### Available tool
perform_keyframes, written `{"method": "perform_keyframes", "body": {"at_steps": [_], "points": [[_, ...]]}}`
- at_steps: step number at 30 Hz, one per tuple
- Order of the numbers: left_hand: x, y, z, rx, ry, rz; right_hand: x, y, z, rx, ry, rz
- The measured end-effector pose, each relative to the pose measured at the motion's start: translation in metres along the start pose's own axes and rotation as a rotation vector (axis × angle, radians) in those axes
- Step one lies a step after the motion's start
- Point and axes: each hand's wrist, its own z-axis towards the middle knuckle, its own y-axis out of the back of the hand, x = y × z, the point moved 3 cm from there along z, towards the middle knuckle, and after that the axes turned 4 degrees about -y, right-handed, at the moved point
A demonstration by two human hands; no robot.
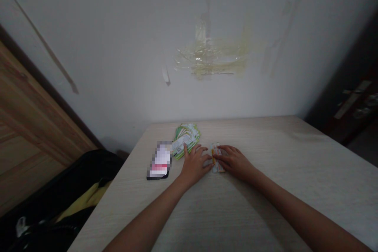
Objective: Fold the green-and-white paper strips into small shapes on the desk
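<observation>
A small printed card (218,165), pale with yellow and coloured print, lies on the table between my hands. My left hand (195,164) rests at its left side, fingers spread and fingertips at the card's edge. From the right, my right hand (235,160) reaches over the card with its fingers stretched out on it, covering part of its face. Whether one card or a thin stack lies there, I cannot tell. Just beyond my left hand is a fanned, uneven pile of green and white cards (186,138).
Left of the card pile lies a phone (161,161), its screen blurred out. The pale wooden table (283,189) meets a wall (124,55) with peeling clear tape (211,59). Beyond the table's left edge are a dark bag (59,189) with yellow cloth and a wooden panel (26,114).
</observation>
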Motion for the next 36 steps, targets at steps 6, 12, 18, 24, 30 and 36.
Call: {"method": "perform_keyframes", "body": {"at_steps": [6, 12, 18, 24, 30, 36], "points": [[0.0040, 0.0006, 0.0027, 0.014, 0.004, -0.015, -0.0002, 0.0004, 0.0002, 0.001, -0.012, 0.020], [0.0039, 0.0021, 0.0033, 0.020, -0.013, -0.002, 0.0011, 0.0011, 0.0003, 0.010, -0.047, 0.042], [0.0031, 0.0024, 0.0032, 0.013, -0.008, -0.002, 0.0025, 0.0011, 0.0001, 0.009, -0.066, 0.044], [0.0032, 0.0025, 0.0039, 0.029, -0.008, -0.015, 0.0044, 0.0021, 0.0000, 0.001, -0.081, 0.048], [0.0018, 0.0040, 0.0038, 0.032, -0.016, -0.014, 0.0048, 0.0018, -0.0002, 0.012, -0.087, 0.056], [0.0027, 0.0013, 0.0046, 0.052, -0.008, -0.023, 0.0049, 0.0004, -0.0003, 0.012, -0.086, 0.060]]}}
